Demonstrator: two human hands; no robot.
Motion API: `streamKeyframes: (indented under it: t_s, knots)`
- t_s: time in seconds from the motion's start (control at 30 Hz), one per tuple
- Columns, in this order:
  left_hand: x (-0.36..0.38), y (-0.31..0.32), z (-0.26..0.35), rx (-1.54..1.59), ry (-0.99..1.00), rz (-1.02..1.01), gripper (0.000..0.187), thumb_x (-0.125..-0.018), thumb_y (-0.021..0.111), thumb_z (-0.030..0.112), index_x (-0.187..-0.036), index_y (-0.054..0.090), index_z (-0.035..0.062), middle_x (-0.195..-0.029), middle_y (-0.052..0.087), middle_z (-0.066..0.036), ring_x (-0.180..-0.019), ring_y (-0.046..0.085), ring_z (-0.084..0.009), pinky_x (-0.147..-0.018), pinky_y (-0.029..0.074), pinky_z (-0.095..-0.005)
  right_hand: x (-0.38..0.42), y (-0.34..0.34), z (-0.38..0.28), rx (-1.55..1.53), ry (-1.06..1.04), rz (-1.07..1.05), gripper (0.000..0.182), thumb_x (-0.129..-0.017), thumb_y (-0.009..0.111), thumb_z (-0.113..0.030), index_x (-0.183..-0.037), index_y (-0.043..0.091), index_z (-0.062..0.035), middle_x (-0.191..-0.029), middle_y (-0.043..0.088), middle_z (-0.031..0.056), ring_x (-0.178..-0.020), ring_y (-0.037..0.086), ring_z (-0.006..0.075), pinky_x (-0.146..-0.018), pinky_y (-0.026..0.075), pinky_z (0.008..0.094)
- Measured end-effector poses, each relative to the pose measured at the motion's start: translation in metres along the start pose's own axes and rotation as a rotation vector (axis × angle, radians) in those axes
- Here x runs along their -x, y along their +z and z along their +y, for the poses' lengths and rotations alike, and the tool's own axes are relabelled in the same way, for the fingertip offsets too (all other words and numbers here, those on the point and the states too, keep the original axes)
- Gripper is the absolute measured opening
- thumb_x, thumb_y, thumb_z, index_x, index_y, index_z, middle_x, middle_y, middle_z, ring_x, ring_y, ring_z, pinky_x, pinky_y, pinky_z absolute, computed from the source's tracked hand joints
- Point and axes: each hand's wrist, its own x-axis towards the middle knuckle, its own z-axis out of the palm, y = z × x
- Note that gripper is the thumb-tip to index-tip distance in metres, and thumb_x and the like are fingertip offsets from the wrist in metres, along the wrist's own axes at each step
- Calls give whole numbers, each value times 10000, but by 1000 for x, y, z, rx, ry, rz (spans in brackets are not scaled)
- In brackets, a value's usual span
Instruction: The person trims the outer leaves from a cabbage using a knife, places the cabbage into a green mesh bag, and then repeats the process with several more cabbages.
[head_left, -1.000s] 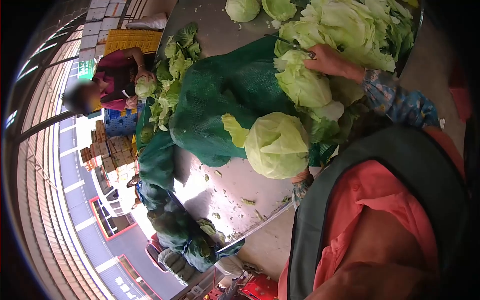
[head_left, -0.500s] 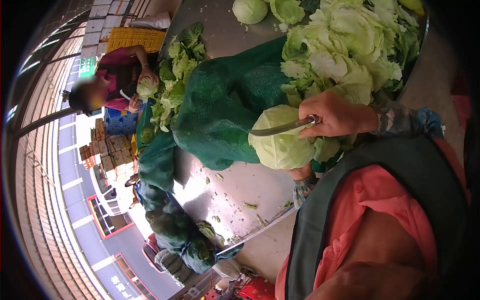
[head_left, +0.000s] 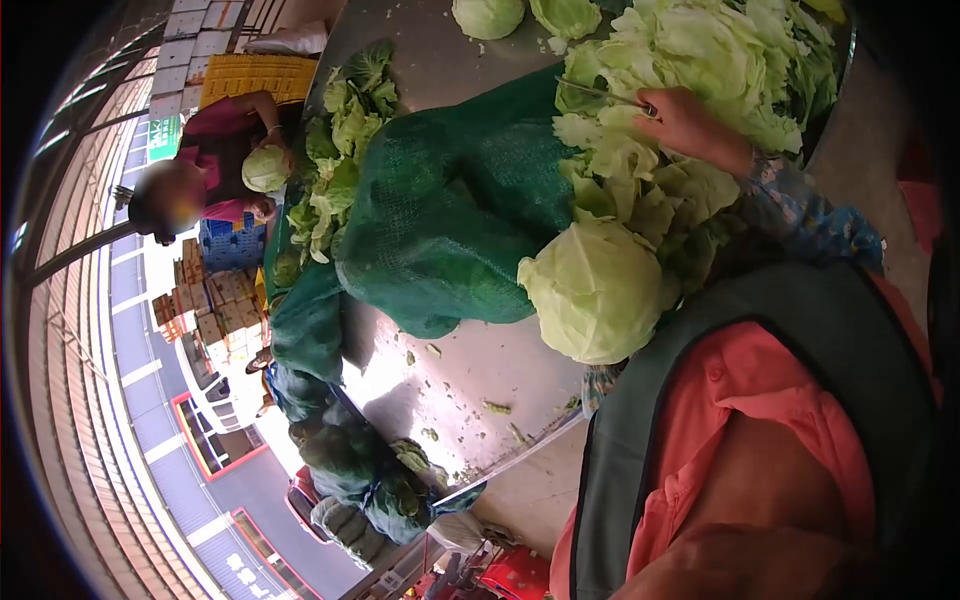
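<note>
A pale green cabbage (head_left: 595, 290) is held up over the near edge of the metal table. My left hand is hidden under it; only the patterned cuff (head_left: 602, 385) shows, and the cabbage rests on that hand. My right hand (head_left: 680, 125) is closed round the handle of a knife (head_left: 600, 92), its blade over loose leaves away from the cabbage. Beside it lies a large heap of trimmed cabbage leaves (head_left: 700, 60). A bulky green mesh sack (head_left: 450, 220) lies on the table just beyond the cabbage.
Two whole cabbages, one of them here (head_left: 488, 15), sit at the table's top edge. Across the table a co-worker holds another cabbage (head_left: 265, 168) beside a leaf pile (head_left: 345, 150). Filled mesh sacks (head_left: 340, 455) line the far side. Leaf scraps dot the metal tabletop (head_left: 460, 400).
My right hand with the knife has moved off the cabbage toward the leaf heap. The cabbage has turned and shifted slightly toward me. The co-worker's cabbage has moved a little.
</note>
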Motion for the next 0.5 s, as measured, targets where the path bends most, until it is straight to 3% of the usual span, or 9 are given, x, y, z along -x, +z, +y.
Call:
streamKeyframes:
  t_s: [0.1,0.17,0.27,0.33,0.43,0.5]
  knots:
    - [-1,0,-1,-22,0,-2,792,-897,584,571,-1529,326,169,-1539,401,-97,-1401,386,-322,-1148,317,-510,9,-23,-16,-147,-31,12,411,-828,761,-194,-1180,611,-45,-1004,631,145,-793,616,263,-686,514,385]
    - [-1,1,-2,-37,-3,4,791,-898,582,573,-1528,326,170,-1539,401,-96,-1401,386,-322,-1148,317,-511,9,-67,-82,-270,-88,-67,586,-810,783,-235,-1330,560,-81,-1257,561,153,-948,628,271,-762,536,388]
    - [-2,2,-4,-50,-11,-3,789,-898,579,575,-1528,327,172,-1539,400,-95,-1400,387,-322,-1147,318,-512,17,-77,-130,-500,-368,-240,580,-818,779,-263,-1307,560,-40,-1230,566,192,-931,659,331,-801,536,397]
    - [-3,3,-4,-58,-14,-13,788,-899,577,576,-1528,328,173,-1539,400,-95,-1400,387,-322,-1146,319,-512,27,-73,-146,-616,-331,-463,555,-819,778,-267,-1279,572,-35,-1189,585,186,-906,668,320,-775,546,384]
    - [-4,4,-4,-69,-13,-17,786,-899,574,579,-1528,329,175,-1539,399,-94,-1400,387,-323,-1146,319,-514,27,-52,-134,-672,-437,-456,494,-821,772,-252,-1231,590,-45,-1132,621,154,-867,679,302,-738,553,379]
    - [-6,5,-4,-72,-13,-24,785,-900,572,580,-1527,329,176,-1539,399,-93,-1399,388,-323,-1145,320,-514,27,-55,-133,-622,-386,-438,424,-827,759,-216,-1184,600,-55,-1059,634,123,-854,678,299,-725,548,383]
